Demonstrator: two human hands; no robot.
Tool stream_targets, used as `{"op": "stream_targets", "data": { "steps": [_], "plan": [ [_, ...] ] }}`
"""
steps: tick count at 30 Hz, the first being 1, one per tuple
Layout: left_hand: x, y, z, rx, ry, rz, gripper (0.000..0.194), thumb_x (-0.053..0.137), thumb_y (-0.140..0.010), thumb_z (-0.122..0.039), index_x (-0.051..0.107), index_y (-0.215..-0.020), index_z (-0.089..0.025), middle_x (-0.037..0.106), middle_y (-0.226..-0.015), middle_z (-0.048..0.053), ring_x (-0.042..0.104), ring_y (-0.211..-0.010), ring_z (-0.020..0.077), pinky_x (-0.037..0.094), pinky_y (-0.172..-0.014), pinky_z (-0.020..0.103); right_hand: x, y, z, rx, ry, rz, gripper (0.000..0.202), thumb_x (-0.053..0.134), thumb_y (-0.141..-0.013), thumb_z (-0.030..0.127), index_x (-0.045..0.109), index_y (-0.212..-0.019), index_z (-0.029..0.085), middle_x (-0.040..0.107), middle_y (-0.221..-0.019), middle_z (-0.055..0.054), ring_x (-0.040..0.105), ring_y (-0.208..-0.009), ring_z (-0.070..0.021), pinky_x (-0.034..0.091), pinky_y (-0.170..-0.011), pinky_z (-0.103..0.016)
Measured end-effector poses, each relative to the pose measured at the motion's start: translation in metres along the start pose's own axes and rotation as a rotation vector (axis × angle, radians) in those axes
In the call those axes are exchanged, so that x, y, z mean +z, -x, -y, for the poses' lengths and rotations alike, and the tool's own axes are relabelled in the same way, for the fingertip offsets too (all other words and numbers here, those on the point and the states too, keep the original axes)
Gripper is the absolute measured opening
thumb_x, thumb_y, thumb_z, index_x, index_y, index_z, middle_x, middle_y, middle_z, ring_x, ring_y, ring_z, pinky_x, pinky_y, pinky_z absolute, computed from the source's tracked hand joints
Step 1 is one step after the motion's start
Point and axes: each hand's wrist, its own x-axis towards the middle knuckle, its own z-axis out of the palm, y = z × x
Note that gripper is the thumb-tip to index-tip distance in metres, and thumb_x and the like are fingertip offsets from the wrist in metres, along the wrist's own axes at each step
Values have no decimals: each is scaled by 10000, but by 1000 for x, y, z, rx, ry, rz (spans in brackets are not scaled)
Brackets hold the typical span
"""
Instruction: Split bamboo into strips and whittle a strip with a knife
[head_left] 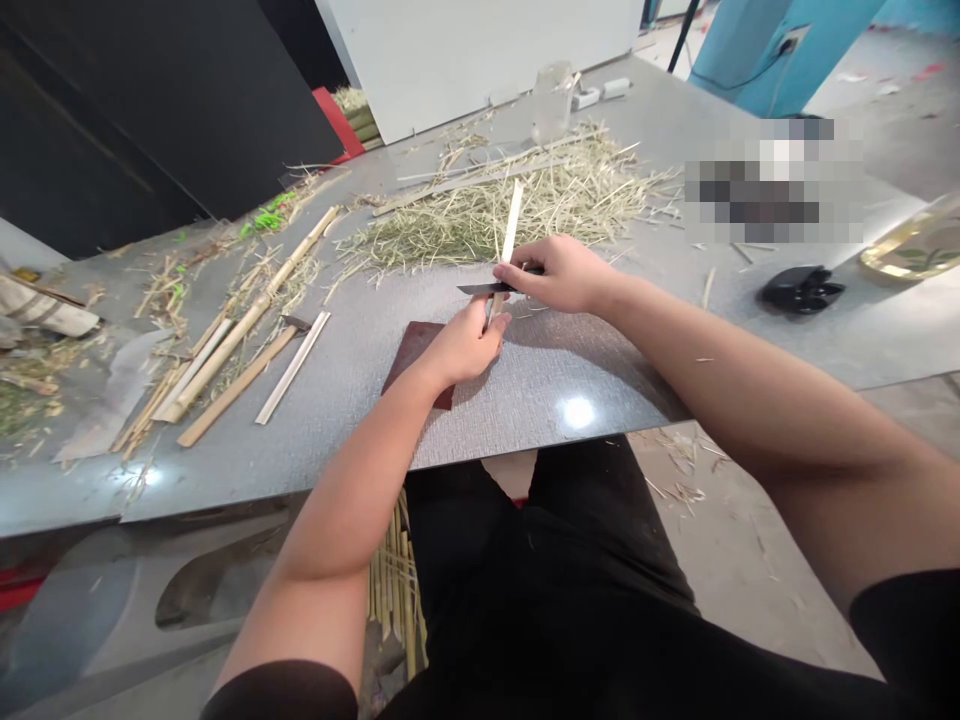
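Near the middle of the grey table, my left hand is closed on the lower end of a pale bamboo strip, which points up and away. My right hand is wrapped round the handle of a dark knife. The blade lies across the strip just above my left fingers and points left. Part of a dark red block shows on the table under my left wrist. Beyond both hands spreads a heap of thin shavings.
Bamboo lengths, a wooden-handled tool and a pale strip lie left. A clear cup stands behind the shavings. At right are a black object and a gold-rimmed tray. The table's front edge is near my lap.
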Motion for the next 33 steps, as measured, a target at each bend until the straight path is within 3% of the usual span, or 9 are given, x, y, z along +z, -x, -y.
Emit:
{"op": "stream_targets", "data": {
  "steps": [5, 9, 13, 21, 33],
  "plan": [
    [-1, -2, 2, -26, 65, 24, 424, 453, -1131, -581, 561, -1301, -208, 638, -724, 11, 588, -649, 134, 446, -711, 313, 0, 0, 2, -4, -3, 0, 580, 518, -1095, 677, 639, -883, 151, 525, -712, -35, 348, -701, -87, 267, -742, -317],
    [2, -4, 3, -5, 125, -4, 372, 451, -1133, -587, 527, -1191, -227, 601, -673, -14, 566, -613, 122, 434, -687, 302, 0, -1, -1, -16, 6, -22, 635, 488, -1103, 698, 545, -798, 144, 460, -675, -29, 326, -704, -85, 255, -739, -317],
    [4, -5, 2, 7, 170, -25, 338, 468, -1132, -564, 521, -1161, -232, 590, -686, -19, 555, -617, 110, 421, -673, 288, 0, -2, -3, -2, 13, -8, 689, 463, -1106, 730, 463, -742, 145, 384, -634, -23, 297, -691, -86, 239, -726, -321],
    [2, -3, 0, -7, 213, 2, 381, 527, -1109, -606, 523, -1149, -227, 547, -683, -23, 501, -578, 91, 372, -610, 277, 0, -1, -4, 15, -3, 4, 718, 447, -1102, 769, 462, -738, 150, 405, -627, -36, 301, -673, -96, 242, -721, -328],
    [4, -4, 2, -22, 236, 23, 420, 565, -1089, -632, 542, -1164, -219, 490, -664, -43, 479, -564, 80, 336, -598, 261, 0, -1, -1, 34, 51, 2, 651, 417, -1139, 648, 461, -728, 144, 443, -633, -45, 323, -670, -94, 253, -727, -335]
  ]
}}
